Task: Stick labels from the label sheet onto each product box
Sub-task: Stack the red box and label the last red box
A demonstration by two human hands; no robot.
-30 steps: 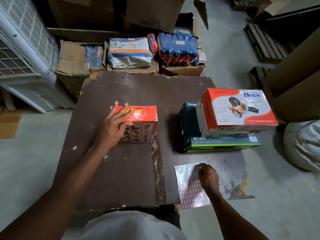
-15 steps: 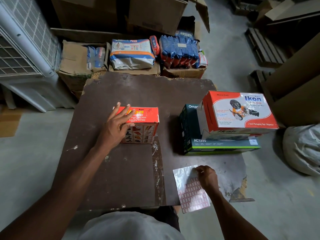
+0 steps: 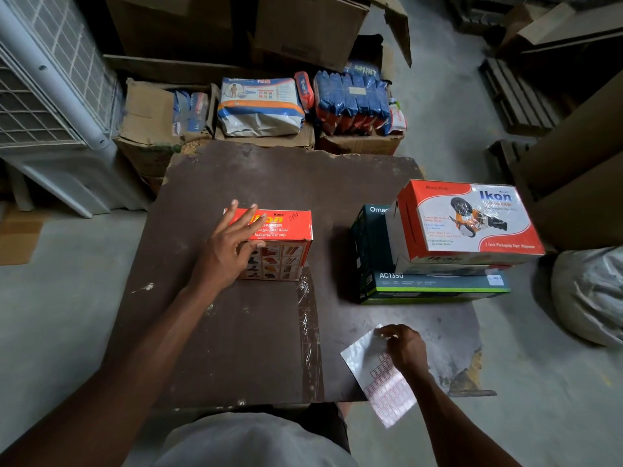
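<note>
Working on a dark brown board (image 3: 269,183) that serves as the table, with cartons and packets stacked behind it. At the right edge a stack of two: orange-and-white box (image 3: 468,220) printed "Ikon", resting on a flat dark box (image 3: 421,284) marked "AC1350" and "Omac…" (rest hidden); likely parked there awaiting labels, none visible on them from here. Centre-left, small orange box (image 3: 276,244) reads "Kayo", "Stainless Steel Blade", "Industrial use only", plus a handwritten scrawl I cannot read. Left hand (image 3: 229,247) lies on its near-left corner, fingers straight and spread, apparently steadying it so it stays put for sticking. Label sheet (image 3: 384,382) lies at the near right edge of the board, partly overhanging, its grid of small red-outlined labels too small to read. Right hand (image 3: 404,348) rests on the sheet's far end, fingertips curled together, seemingly picking at a label; whether one is lifted, cannot tell
</note>
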